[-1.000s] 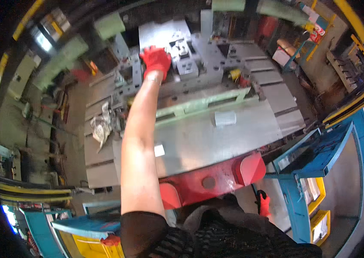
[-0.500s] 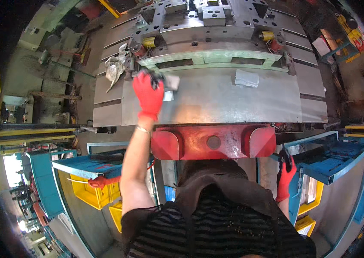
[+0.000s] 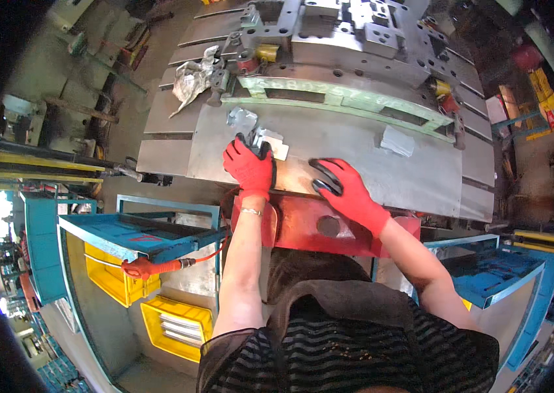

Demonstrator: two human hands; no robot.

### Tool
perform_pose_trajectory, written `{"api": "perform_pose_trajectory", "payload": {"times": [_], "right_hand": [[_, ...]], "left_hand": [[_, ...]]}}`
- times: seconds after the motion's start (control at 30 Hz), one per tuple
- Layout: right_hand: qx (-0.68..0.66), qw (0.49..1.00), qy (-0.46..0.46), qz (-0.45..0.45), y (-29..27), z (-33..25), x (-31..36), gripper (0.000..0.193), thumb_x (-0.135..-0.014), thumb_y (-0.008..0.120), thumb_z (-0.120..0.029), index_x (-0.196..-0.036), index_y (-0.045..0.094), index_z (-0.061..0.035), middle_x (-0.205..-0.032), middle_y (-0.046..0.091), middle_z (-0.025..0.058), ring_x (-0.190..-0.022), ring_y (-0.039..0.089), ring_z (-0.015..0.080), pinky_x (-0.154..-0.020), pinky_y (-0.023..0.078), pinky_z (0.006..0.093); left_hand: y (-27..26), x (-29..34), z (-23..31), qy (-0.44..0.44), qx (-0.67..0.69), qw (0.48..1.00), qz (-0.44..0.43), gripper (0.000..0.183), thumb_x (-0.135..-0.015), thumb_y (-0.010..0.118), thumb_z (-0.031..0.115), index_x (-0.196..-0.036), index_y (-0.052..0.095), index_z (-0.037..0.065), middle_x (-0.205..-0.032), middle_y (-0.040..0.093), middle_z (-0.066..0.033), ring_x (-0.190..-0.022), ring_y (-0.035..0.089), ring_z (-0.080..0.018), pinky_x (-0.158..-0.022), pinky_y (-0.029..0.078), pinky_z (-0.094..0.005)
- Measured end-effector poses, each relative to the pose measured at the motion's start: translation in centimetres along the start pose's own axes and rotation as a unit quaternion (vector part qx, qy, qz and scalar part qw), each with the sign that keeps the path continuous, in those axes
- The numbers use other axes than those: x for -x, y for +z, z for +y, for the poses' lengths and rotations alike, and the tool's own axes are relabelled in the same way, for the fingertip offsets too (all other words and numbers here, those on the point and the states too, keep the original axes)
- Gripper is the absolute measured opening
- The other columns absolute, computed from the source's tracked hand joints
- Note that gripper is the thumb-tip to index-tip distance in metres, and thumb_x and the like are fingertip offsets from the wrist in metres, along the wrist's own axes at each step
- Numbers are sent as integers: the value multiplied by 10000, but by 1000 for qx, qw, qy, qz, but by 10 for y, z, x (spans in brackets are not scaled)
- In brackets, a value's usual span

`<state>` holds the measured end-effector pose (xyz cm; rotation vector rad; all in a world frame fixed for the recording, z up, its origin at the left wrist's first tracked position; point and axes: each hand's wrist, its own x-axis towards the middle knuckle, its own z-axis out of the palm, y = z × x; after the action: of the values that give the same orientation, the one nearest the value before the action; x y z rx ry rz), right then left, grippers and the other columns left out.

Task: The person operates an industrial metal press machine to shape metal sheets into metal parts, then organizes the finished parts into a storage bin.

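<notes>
My left hand [image 3: 249, 169], in a red glove with dark fingertips, reaches over the steel bed plate [image 3: 349, 147]. Its thumb and fingers close on the near edge of some small flat metal pieces [image 3: 275, 145]; how many it grips is hidden. Just beyond its fingertips lies another loose bunch of shiny metal pieces [image 3: 243, 119]. My right hand [image 3: 350, 191], gloved alike, hovers near the plate's front edge with thumb and fingers apart, nothing visible between them. A pale stack of flat pieces [image 3: 397, 141] lies farther right.
Beyond the plate stands the heavy steel die [image 3: 329, 49] behind a pale green slotted bar [image 3: 336, 99]. A crumpled cloth [image 3: 194, 80] lies at left. Before me is a red block [image 3: 303, 226]. Blue trolleys [image 3: 139, 239] flank me; a red air gun [image 3: 152, 267] and yellow bins [image 3: 175, 327] are at left.
My left hand has drawn back toward me from the far left of the plate. The right hand has come up from the right side to the plate's front edge. The view has turned slightly.
</notes>
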<state>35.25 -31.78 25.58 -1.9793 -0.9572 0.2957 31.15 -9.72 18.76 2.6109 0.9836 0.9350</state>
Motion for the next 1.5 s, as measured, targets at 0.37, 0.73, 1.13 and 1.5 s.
{"api": "perform_pose_trajectory", "payload": {"times": [0.37, 0.73, 1.13, 1.5], "right_hand": [[312, 935, -5, -168, 81, 21, -160, 755, -597, 748, -306, -1250, 447, -77, -1122, 481, 196, -1061, 473, 352, -868, 416, 444], [227, 958, -122, -126, 97, 29, -130, 669, -618, 739, -241, -1214, 484, -78, -1157, 484, 158, -1077, 460, 335, -934, 378, 429], [66, 991, -21, -115, 105, 16, -125, 758, -643, 703, -76, -1327, 374, -75, -1171, 475, 210, -1074, 477, 386, -914, 413, 428], [-70, 994, 20, -79, 113, 14, -120, 598, -609, 677, -14, -1184, 516, -40, -1063, 573, 161, -998, 573, 314, -873, 454, 342]], "left_hand": [[-2, -38, -29, 29, 28, 978, -205, 402, -655, 719, 384, -853, 585, 61, -890, 583, -135, -851, 554, -324, -707, 444, -447], [-4, -1, -61, 50, 198, 972, -119, 544, -574, 747, 185, -1051, 547, 19, -1018, 545, -153, -970, 485, -355, -835, 376, -456], [8, 12, -74, 62, 254, 961, -83, 530, -574, 716, 113, -1070, 547, 34, -1055, 550, -146, -1003, 487, -357, -890, 375, -450], [3, 10, -68, 11, 332, 942, -40, 639, -569, 723, 141, -1152, 491, 19, -1130, 492, -188, -1066, 437, -388, -919, 345, -489]]}}
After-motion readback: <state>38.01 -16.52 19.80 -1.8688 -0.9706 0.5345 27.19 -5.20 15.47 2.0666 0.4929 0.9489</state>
